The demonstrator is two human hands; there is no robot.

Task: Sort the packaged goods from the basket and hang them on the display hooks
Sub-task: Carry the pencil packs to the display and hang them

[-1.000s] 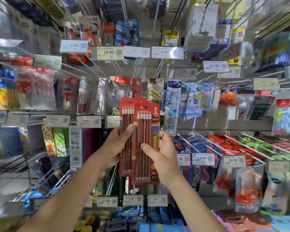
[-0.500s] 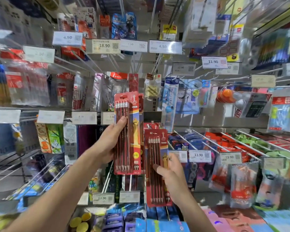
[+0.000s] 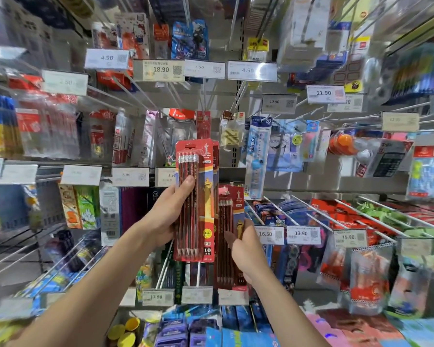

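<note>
1. The left grip (image 3: 164,216) pinches the first pencil pack (image 3: 196,204), thumb laid across the front and fingers behind. The pack stands upright near the middle of the display, on the near side of the hooks.
2. The right grip (image 3: 247,246) pinches the second pencil pack (image 3: 229,234) by its right edge, thumb on the front. This pack sits lower than the first and just to its right. Whether their edges touch I cannot tell.
3. Both packs have their long axis vertical, with the hang hole at the top, above each grip. The hooks run out toward the person, so a hole has to meet a hook tip head-on.
4. A hanging red pack (image 3: 203,123) of similar look lies above the first pack and farther back. That is probably its row, and the left grip is the nearer one to it.
5. A white hook (image 3: 198,275) shows just below the first pack, left of the second.
6. A second ago both packs overlapped at one height between the two grips. Now they are split: the first stays high, while the second has dropped to the lower right. It sits slightly higher than it did half a second ago.
</note>
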